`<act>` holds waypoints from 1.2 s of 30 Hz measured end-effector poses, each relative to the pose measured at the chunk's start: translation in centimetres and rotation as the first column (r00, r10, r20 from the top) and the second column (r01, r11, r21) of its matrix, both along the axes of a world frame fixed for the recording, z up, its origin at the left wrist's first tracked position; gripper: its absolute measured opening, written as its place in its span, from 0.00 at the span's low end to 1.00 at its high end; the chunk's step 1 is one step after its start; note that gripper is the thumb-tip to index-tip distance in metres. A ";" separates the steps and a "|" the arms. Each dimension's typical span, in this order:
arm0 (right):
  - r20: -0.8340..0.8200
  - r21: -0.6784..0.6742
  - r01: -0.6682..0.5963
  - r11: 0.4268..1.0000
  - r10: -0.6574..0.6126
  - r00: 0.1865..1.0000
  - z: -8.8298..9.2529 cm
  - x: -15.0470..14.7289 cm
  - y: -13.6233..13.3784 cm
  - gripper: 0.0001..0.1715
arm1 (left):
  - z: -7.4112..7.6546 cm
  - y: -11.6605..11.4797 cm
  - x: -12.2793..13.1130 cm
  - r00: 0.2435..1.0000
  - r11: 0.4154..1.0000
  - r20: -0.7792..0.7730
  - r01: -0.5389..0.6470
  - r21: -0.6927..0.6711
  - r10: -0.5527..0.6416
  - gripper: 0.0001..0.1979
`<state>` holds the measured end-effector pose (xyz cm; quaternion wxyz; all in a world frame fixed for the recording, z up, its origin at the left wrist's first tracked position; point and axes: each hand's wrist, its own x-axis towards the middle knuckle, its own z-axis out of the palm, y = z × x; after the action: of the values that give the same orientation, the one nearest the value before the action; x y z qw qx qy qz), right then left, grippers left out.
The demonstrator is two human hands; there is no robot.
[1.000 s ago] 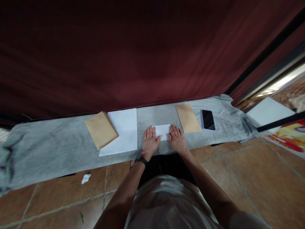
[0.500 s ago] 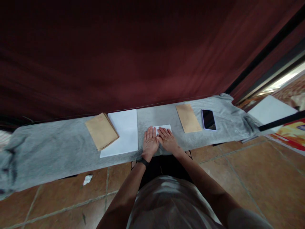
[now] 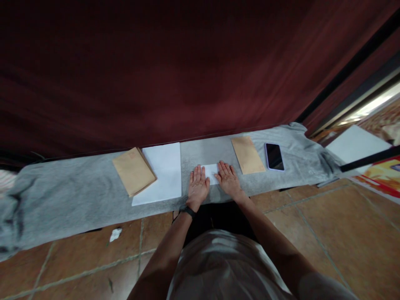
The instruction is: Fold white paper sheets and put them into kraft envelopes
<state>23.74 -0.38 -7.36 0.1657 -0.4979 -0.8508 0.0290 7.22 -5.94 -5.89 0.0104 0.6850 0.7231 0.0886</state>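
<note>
a: where is the small white paper (image 3: 211, 173) lying?

b: it is lying flat on the grey cloth (image 3: 78, 196), straight in front of the person, between the large white sheet (image 3: 164, 171) and the single brown envelope (image 3: 248, 155). only its middle strip is showing, because the hands are covering both ends.

a: and the hands?

b: the left hand (image 3: 198, 186) is resting palm down on the paper's left end, fingers straight and close together, gripping nothing. the right hand (image 3: 228, 180) is doing the same on the right end, fingers slightly fanned. neither is curling round anything.

a: why flat like that?

b: i am reading it as pressing. the open palms are spreading weight along the paper and pinning it to the soft cloth so it is not sliding or springing up. i cannot tell whether a fold is sitting under them.

a: and the things around?

b: the stack of brown envelopes (image 3: 133, 171) is lying at an angle, partly over the left edge of the large sheet. the single envelope is lying near the right hand, with the phone (image 3: 274, 156) just beside it, screen dark and facing up. each is sitting off to one side, within an arm's reach of the paper.
</note>
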 end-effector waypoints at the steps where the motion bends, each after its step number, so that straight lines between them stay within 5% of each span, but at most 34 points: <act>1: -0.006 0.011 0.009 1.000 -0.009 1.000 -0.1 0.3 0.0 0.34 | 0.0 0.0 0.0 1.000 1.000 0.001 -0.003 -0.001 0.003 0.30; 9: -0.032 0.035 0.085 0.996 -0.084 0.996 0.0 2.0 -1.2 0.36 | -0.2 0.1 0.0 1.000 1.000 0.016 0.000 0.008 0.000 0.31; 17: -0.022 0.025 -0.124 0.992 0.125 0.992 0.3 2.3 -5.7 0.33 | 0.0 0.1 0.1 1.000 1.000 0.001 0.000 -0.007 0.000 0.31; 29: -0.039 0.033 -0.043 0.999 0.044 0.998 0.6 2.4 -6.6 0.32 | 0.0 -0.6 0.0 1.000 1.000 0.007 0.001 0.026 -0.001 0.31; 36: -0.032 0.027 -0.052 0.998 0.053 0.998 0.6 2.4 -6.6 0.31 | 0.4 -3.8 1.2 0.974 0.974 0.008 0.225 0.022 -0.225 0.27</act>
<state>26.19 -6.96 -6.78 0.1853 -0.4725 -0.8611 0.0305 8.46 -9.78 -5.52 0.0167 0.7622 0.6397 0.0980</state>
